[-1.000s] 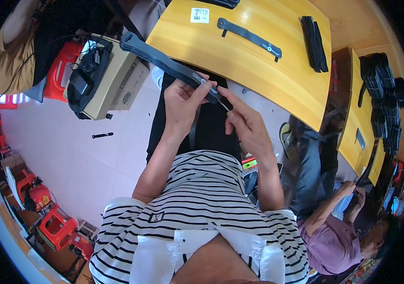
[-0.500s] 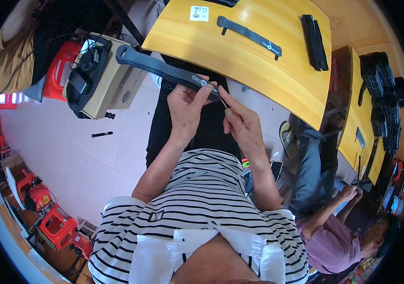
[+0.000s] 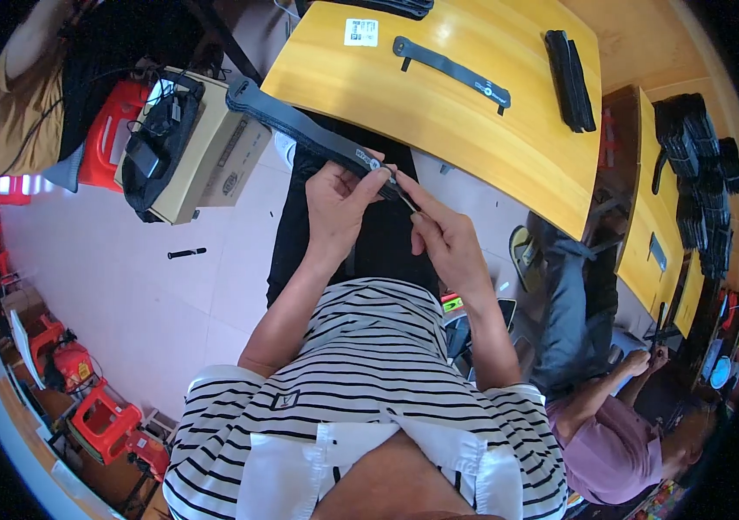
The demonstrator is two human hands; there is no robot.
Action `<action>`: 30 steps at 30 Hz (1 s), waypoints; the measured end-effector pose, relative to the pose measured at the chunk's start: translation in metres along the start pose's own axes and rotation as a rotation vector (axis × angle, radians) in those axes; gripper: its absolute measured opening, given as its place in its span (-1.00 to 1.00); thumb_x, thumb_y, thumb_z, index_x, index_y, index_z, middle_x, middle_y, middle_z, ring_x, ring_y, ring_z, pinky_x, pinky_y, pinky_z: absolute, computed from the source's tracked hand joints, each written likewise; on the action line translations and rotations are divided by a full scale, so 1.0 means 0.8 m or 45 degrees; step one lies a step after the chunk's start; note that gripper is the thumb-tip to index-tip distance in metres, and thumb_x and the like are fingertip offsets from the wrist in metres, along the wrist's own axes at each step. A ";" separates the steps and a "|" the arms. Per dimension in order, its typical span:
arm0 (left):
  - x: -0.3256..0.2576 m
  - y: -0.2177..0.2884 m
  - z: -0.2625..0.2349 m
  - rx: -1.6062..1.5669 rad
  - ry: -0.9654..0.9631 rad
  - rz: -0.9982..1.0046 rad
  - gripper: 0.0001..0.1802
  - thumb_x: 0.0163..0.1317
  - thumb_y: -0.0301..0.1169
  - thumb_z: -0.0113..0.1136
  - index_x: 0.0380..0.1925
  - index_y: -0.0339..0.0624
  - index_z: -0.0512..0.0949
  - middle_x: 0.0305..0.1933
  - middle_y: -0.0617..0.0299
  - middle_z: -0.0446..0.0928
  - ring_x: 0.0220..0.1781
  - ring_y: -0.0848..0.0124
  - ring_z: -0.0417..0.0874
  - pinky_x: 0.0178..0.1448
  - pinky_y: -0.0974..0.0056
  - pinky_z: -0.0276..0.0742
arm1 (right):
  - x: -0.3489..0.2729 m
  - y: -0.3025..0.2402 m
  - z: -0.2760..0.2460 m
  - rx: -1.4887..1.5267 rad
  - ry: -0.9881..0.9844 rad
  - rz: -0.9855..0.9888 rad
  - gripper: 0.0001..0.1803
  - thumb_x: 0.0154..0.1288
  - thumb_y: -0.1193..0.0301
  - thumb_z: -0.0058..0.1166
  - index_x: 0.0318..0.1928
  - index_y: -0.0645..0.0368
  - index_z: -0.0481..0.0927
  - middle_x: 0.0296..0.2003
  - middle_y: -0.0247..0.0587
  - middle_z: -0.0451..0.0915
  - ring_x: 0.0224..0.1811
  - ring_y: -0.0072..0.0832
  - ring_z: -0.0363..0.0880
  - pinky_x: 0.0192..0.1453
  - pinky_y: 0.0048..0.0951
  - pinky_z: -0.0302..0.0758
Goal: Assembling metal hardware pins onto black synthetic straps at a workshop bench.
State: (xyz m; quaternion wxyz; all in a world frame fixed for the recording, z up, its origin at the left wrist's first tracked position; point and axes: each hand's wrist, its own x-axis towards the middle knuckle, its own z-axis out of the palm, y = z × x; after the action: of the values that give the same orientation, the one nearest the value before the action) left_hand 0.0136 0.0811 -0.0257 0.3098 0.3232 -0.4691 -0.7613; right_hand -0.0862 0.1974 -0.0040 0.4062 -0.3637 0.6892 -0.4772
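My left hand (image 3: pixel 335 208) is closed around the near end of a thick stack of dark straps (image 3: pixel 304 130), its thumb pressed on the top strap. The stack points away to the far left and ends in a rounded tip with a slot. Against that near end, my right hand (image 3: pixel 449 247) pinches a thin, light, rod-like tool (image 3: pixel 407 204), whose exact kind I cannot make out. Its tip meets the straps beside my left thumb. Beyond my hands, a single dark strap (image 3: pixel 452 74) with two small black tabs lies on the yellow table (image 3: pixel 343 82).
On the table are a white label (image 3: pixel 361 32) and a black strap bundle (image 3: pixel 570 82). A cardboard box (image 3: pixel 213 165) with a black bag stands at left, by a red stool (image 3: pixel 109 130). At right, a co-worker (image 3: pixel 608 433) sits near a table with piled straps (image 3: pixel 694 182).
The far end of the strap stack has swung slightly right. My right hand has shifted a little, and more of the thin tool shows. The co-worker's hands and head have moved slightly.
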 end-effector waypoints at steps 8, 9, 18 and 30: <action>-0.018 -0.010 0.012 0.278 -0.020 0.367 -0.78 0.09 -0.58 0.17 -0.22 -0.36 0.48 -0.31 0.26 0.55 -0.33 0.63 0.51 -0.23 0.53 0.46 | -0.008 0.001 -0.004 0.397 -0.025 0.260 -0.54 0.31 0.50 -0.21 0.21 -0.08 0.30 -0.70 -0.42 0.34 -0.73 -0.74 0.16 -0.64 -0.67 0.17; -0.019 -0.011 0.011 0.416 -0.061 0.367 -0.80 0.08 -0.60 0.17 -0.24 -0.36 0.50 -0.31 0.29 0.54 -0.35 0.65 0.48 -0.23 0.54 0.44 | -0.008 0.001 -0.002 0.521 -0.010 0.301 -0.54 0.31 0.49 -0.21 0.21 -0.09 0.30 -0.70 -0.44 0.33 -0.73 -0.75 0.15 -0.65 -0.69 0.14; -0.006 -0.005 0.004 -0.077 0.001 -0.130 -0.81 0.19 -0.51 0.04 -0.19 -0.28 0.46 -0.22 0.11 0.56 -0.19 0.44 0.59 -0.20 0.43 0.53 | -0.009 0.023 0.007 0.057 0.185 -0.152 -0.58 0.28 0.53 -0.17 0.13 -0.10 0.42 -0.68 -0.39 0.39 -0.75 -0.75 0.18 -0.68 -0.73 0.13; -0.008 0.002 0.005 -0.120 -0.009 -0.104 -0.80 0.15 -0.55 0.09 -0.19 -0.31 0.47 -0.25 0.13 0.56 -0.21 0.46 0.59 -0.17 0.44 0.51 | -0.009 0.018 0.008 0.398 0.114 0.096 -0.63 0.29 0.47 -0.13 0.11 0.01 0.43 -0.69 -0.39 0.41 -0.75 -0.77 0.18 -0.71 -0.71 0.11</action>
State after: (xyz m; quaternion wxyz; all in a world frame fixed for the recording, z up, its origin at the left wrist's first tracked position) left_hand 0.0148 0.0873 -0.0214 0.2916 0.3246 -0.4202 -0.7957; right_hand -0.0787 0.2057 -0.0176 0.4443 -0.2484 0.6369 -0.5789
